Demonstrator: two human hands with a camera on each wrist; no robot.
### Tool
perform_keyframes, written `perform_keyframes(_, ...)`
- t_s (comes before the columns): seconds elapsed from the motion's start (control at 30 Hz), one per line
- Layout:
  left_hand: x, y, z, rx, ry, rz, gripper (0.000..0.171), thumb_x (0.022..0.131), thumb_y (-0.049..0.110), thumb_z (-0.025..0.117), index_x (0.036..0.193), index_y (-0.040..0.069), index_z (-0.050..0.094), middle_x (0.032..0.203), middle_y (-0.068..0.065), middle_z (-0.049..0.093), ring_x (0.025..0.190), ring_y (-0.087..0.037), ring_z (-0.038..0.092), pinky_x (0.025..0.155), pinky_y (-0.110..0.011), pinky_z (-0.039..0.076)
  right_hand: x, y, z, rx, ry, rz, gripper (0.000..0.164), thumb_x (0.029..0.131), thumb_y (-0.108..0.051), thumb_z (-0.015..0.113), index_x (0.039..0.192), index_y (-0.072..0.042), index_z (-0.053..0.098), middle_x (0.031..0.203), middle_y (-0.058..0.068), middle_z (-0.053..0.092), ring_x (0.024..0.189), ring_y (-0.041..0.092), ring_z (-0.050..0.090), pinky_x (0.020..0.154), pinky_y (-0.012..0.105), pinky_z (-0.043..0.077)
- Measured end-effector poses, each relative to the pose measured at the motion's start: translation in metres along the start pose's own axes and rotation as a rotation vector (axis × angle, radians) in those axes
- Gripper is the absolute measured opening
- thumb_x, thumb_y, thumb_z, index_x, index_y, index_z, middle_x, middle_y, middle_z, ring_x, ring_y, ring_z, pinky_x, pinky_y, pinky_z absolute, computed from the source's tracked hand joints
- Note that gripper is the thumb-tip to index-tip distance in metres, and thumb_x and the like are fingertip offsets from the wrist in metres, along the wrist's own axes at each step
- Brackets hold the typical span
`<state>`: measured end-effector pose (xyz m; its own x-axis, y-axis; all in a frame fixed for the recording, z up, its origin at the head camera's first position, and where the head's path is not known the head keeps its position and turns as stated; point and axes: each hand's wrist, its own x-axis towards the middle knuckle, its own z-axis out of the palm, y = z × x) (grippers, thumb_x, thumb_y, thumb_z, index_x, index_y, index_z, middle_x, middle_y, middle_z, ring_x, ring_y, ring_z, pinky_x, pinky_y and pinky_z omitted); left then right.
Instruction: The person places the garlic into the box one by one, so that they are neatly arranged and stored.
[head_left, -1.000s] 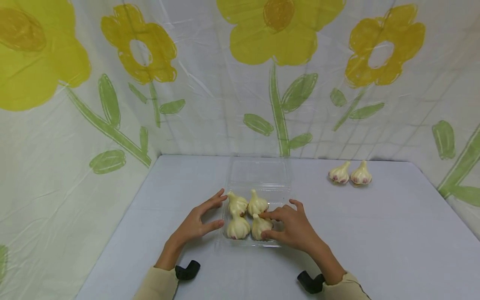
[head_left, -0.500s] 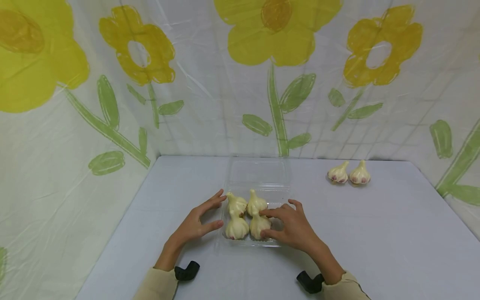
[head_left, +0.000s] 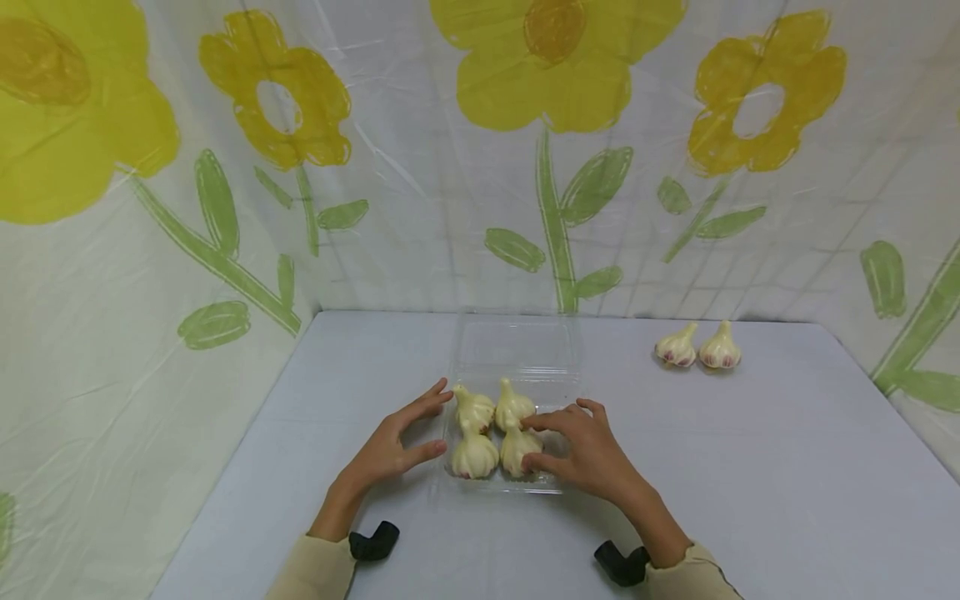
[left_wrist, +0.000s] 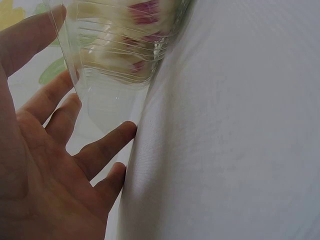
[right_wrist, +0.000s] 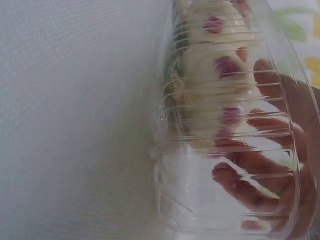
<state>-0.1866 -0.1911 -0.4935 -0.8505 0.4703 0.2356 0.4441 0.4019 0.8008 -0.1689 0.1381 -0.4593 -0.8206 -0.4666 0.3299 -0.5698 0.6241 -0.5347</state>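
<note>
In the head view, a clear plastic clamshell container (head_left: pixel 555 483) lies with its lid raised at the back. Inside its left and middle part stand several garlic bulbs in two rows. My right hand (head_left: pixel 588 446) reaches into the container's right part, thumb and index finger pinching the front right garlic bulb (head_left: pixel 516 454). Through the clear wall in the right wrist view, the other fingers (right_wrist: pixel 240 185) show inside the container beside the bulbs. My left hand (head_left: pixel 393 442) holds nothing; its spread fingers lie along the container's left side, with fingertips at the rim (left_wrist: pixel 75 82) in the left wrist view.
Two more garlic bulbs (head_left: pixel 697 347) stand side by side at the back right of the white-covered table (head_left: pixel 750 467). The transparent lid (head_left: pixel 517 343) extends behind the container. A flower-printed curtain (head_left: pixel 420 208) hangs at the table's back and sides.
The front right bulb has shifted very slightly within the container, its stem tip a little further back. My right thumb and index finger moved with it. The left hand has stayed put.
</note>
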Motion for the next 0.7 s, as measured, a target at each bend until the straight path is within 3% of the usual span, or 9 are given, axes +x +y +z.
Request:
perform_keyframes(0.2,0.000,0.001,0.000,-0.007,-0.001,0.001,0.066,0.093,0.021,0.074,0.153,0.015,0.047,0.169,0.000,0.029,0.143,-0.032,0.049,0.114,-0.068,0.032,0.000,0.005,-0.001,0.062,0.035,-0.032,0.042,0.081,-0.027,0.086,0.121,-0.021,0.075,0.110,-0.001,0.078,0.099,0.020,0.069,0.107,0.064,0.030)
perform_keyframes(0.37,0.000,0.000,0.000,-0.013,-0.002,0.005,0.066,0.094,0.021,0.074,0.154,0.020,0.047,0.169,-0.002,0.029,0.142,-0.033,0.050,0.114,-0.069,0.032,0.000,0.009,-0.006,0.129,0.074,-0.044,0.037,0.082,-0.021,0.085,0.118,-0.019,0.076,0.107,-0.001,0.078,0.097,0.023,0.068,0.100,0.051,0.039)
perform_keyframes(0.53,-0.001,-0.001,0.001,-0.011,-0.003,0.006,0.066,0.094,0.021,0.073,0.154,0.021,0.046,0.169,-0.003,0.029,0.142,-0.034,0.050,0.114,-0.069,0.032,0.001,0.014,-0.017,0.187,0.166,0.014,0.032,0.086,-0.019,0.083,0.117,-0.019,0.077,0.108,-0.005,0.077,0.099,0.016,0.066,0.087,0.042,0.052)
perform_keyframes(0.7,0.000,-0.001,0.000,-0.009,-0.002,0.000,0.066,0.094,0.022,0.074,0.154,0.020,0.046,0.169,-0.001,0.028,0.143,-0.034,0.049,0.115,-0.068,0.031,0.001,0.022,-0.029,0.182,0.270,0.085,0.028,0.088,-0.017,0.081,0.116,-0.019,0.076,0.106,-0.004,0.076,0.097,0.012,0.063,0.082,0.033,0.052)
